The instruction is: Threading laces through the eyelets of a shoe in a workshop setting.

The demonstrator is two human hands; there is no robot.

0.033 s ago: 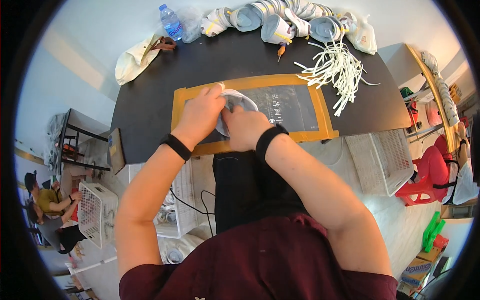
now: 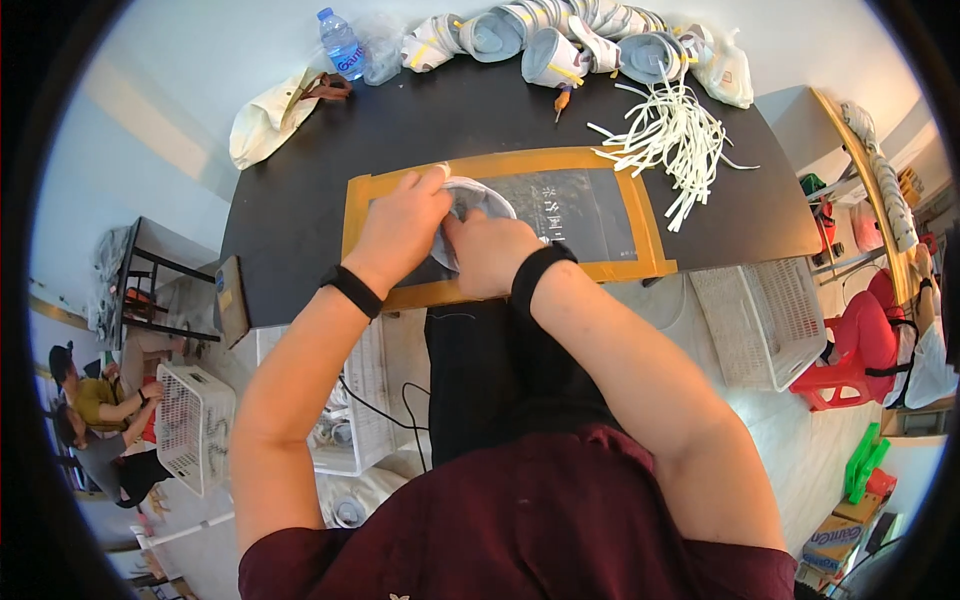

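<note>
A round grey fabric piece (image 2: 487, 196) with a pale rim lies on a dark mat edged with tan tape. My left hand (image 2: 405, 222) is closed on its left side, thumb and fingertips pinching the far rim. My right hand (image 2: 488, 252) is at the near right of the piece, its fingers curled and reaching into the hollow. The right fingertips are partly hidden inside the piece. Dark bands circle both wrists. Right of the hands, the dark mat (image 2: 590, 210) shows pale printing.
White strips (image 2: 680, 145) lie heaped at the right of the black table (image 2: 290, 215). Several grey-lined fabric rolls (image 2: 553, 60) line the back, near a small orange-handled tool (image 2: 562, 103). A water bottle (image 2: 342, 45) and cream bag (image 2: 272, 120) stand back left. White crates (image 2: 765, 325) flank the table below.
</note>
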